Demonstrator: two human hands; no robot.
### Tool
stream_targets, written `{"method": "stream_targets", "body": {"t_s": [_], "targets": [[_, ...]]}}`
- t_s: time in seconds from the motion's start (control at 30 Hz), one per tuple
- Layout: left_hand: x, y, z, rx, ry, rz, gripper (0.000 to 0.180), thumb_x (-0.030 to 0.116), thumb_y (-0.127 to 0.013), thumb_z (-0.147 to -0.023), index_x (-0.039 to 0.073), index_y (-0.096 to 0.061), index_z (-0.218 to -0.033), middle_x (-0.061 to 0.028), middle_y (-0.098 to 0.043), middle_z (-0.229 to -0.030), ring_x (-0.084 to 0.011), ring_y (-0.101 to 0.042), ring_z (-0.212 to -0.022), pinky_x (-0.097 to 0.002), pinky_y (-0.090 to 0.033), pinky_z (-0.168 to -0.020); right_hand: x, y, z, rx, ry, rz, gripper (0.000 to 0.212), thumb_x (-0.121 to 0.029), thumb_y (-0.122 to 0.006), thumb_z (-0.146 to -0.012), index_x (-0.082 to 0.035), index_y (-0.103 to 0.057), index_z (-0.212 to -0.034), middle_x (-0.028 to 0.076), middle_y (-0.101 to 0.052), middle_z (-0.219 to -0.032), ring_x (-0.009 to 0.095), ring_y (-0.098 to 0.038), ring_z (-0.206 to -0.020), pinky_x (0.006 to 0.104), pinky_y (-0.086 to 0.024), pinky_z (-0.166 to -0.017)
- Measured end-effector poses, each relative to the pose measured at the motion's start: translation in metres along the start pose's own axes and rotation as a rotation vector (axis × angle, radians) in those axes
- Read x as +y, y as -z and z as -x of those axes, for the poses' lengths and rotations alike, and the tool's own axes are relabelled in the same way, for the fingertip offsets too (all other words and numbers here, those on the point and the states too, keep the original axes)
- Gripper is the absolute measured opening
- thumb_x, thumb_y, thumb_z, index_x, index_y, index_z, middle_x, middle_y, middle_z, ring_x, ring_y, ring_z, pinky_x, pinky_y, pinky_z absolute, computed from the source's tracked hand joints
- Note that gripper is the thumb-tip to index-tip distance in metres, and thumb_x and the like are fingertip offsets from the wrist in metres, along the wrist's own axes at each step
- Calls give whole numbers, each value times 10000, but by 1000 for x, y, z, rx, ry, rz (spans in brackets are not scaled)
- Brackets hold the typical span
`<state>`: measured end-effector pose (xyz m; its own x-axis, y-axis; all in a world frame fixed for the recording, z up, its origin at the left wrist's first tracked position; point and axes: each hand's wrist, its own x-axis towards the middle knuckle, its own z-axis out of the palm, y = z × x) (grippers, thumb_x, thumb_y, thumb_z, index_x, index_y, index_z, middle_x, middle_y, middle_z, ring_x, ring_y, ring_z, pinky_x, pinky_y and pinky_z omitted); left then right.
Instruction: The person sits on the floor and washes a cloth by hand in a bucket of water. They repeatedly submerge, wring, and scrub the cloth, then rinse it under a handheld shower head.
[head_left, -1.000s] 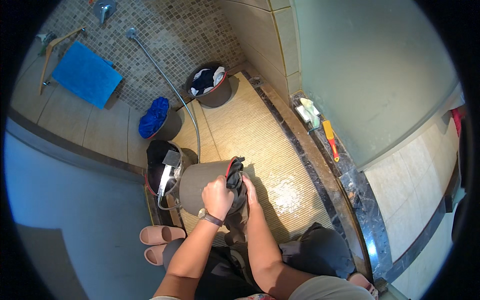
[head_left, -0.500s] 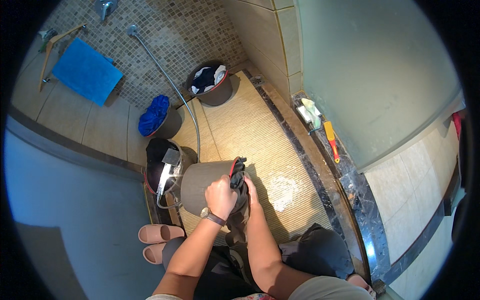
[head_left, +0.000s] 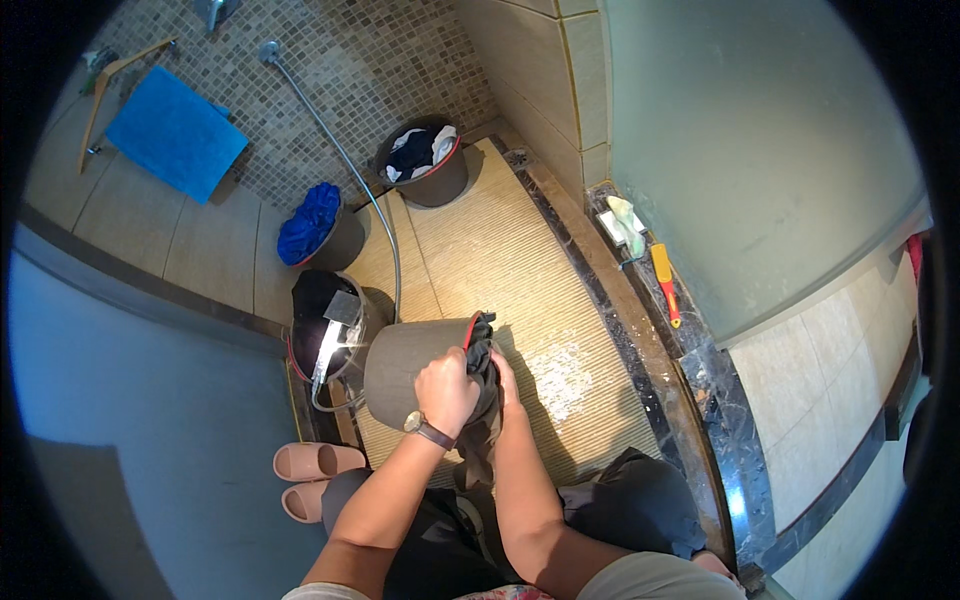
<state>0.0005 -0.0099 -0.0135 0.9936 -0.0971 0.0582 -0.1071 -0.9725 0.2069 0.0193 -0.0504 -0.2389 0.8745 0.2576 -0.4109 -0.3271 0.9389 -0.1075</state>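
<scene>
A grey-brown bucket (head_left: pixel 402 365) with a red rim lies tipped on its side, its mouth facing right. My left hand (head_left: pixel 447 392) is closed in a fist at the near side of the rim. Wet-looking dark cloth (head_left: pixel 484 372) bulges out of the mouth and hangs down between my forearms. On the cloth's right side, my right hand (head_left: pixel 505 380) grips it, with part of the fingers hidden behind the folds. The inside of the bucket is out of sight.
Left of the tipped bucket, another bucket (head_left: pixel 372 325) holds black cloth and a lit lamp (head_left: pixel 328 350). Farther back stand buckets with blue cloth (head_left: pixel 310 222) and dark and white clothes (head_left: pixel 422 152). A shower hose (head_left: pixel 345 165) crosses the ribbed floor. Pink slippers (head_left: pixel 318 462) sit lower left; a yellow-red brush (head_left: pixel 664 285) lies on the ledge.
The view has shifted slightly. Both hands, the tipped bucket and the dark cloth keep nearly the same position and hold.
</scene>
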Motion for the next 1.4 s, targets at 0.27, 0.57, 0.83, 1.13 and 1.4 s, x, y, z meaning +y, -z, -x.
{"method": "stream_targets", "body": {"t_s": [0.27, 0.57, 0.83, 1.13, 1.4], "targets": [[1, 1, 0, -26, -27, -36, 69, 15, -589, -691, -4, -578, -756, -255, -652, -720, -437, -658, -683, -513, -537, -642, 0, -3, 2, 12, -56, -29, 375, -334, -513, -969, -57, -637, -1190, 107, -679, -1134, 248, -649, -1004, 390, -526, -902], [2, 1, -1, -45, -20, -25, 65, 14, -590, -694, -6, -576, -754, -262, -650, -721, -441, -659, -691, -512, -538, -648, 0, -2, 0, 23, -86, -44, 386, -345, -525, -964, -53, -640, -1189, 106, -676, -1143, 248, -646, -1001, 392, -530, -882], [2, -4, -3, -49, -33, -22, 63, 17, -584, -700, -6, -578, -758, -263, -651, -723, -441, -660, -694, -515, -537, -653, -2, 4, -5, 19, -96, -68, 402, -369, -508, -967, -51, -646, -1172, 109, -675, -1149, 255, -648, -980, 405, -536, -865], [4, -4, -4, -77, -33, -34, 86, 15, -595, -695, -8, -584, -777, -262, -655, -733, -436, -666, -706, -510, -542, -661, -2, -2, 2, 3, -114, -36, 426, -407, -463, -976, -64, -641, -1157, 117, -676, -1129, 268, -655, -954, 424, -540, -861], [6, -6, -4, -72, -37, -36, 76, 16, -598, -699, -8, -583, -769, -259, -655, -729, -431, -667, -699, -503, -546, -654, -3, -3, 6, -6, -108, -30, 424, -406, -452, -979, -67, -642, -1149, 117, -678, -1122, 267, -654, -955, 422, -537, -866]]}}
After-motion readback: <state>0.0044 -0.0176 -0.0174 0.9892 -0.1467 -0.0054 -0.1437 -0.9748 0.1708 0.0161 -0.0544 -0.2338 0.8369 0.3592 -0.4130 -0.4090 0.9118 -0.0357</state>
